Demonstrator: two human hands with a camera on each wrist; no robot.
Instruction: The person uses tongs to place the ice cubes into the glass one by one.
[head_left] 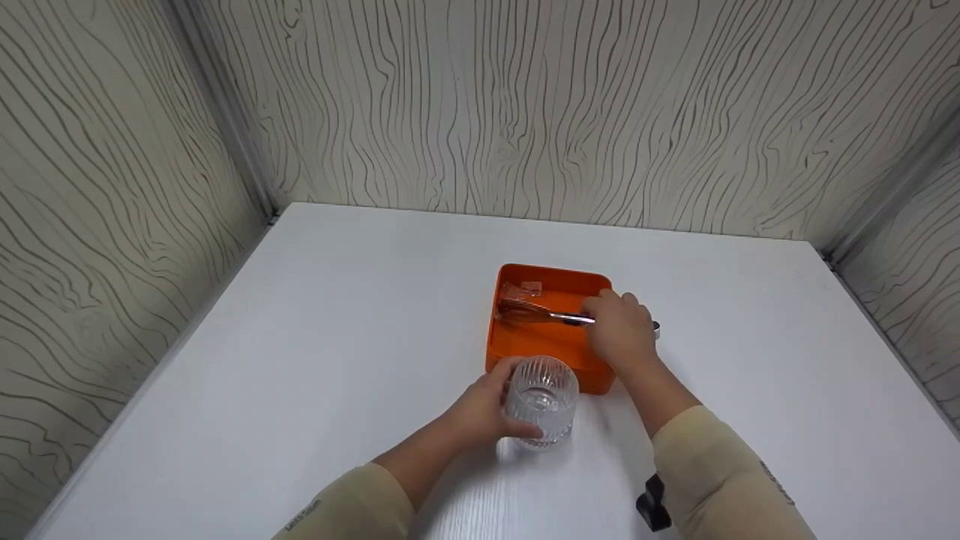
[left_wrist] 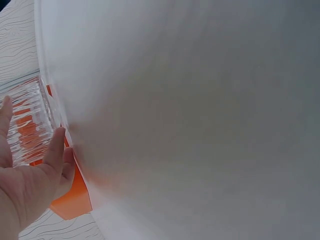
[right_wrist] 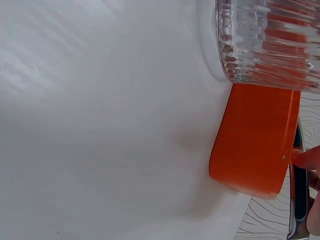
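My left hand grips a clear ribbed drinking glass, thumb in front and fingers at its far left side. The glass is upright, its base on or close to the white table. Behind it lies an orange tray with raised walls. My right hand, over the tray's right side, holds metal tongs with dark handle inlays. The tongs' head reaches down inside the tray's left part, beside several clear ice-like cubes. Whether a cube sits between the tips cannot be made out.
A small black object lies on the white table beside the right sleeve, partly covered by it. Wood-grain patterned panels stand behind the table and along both sides.
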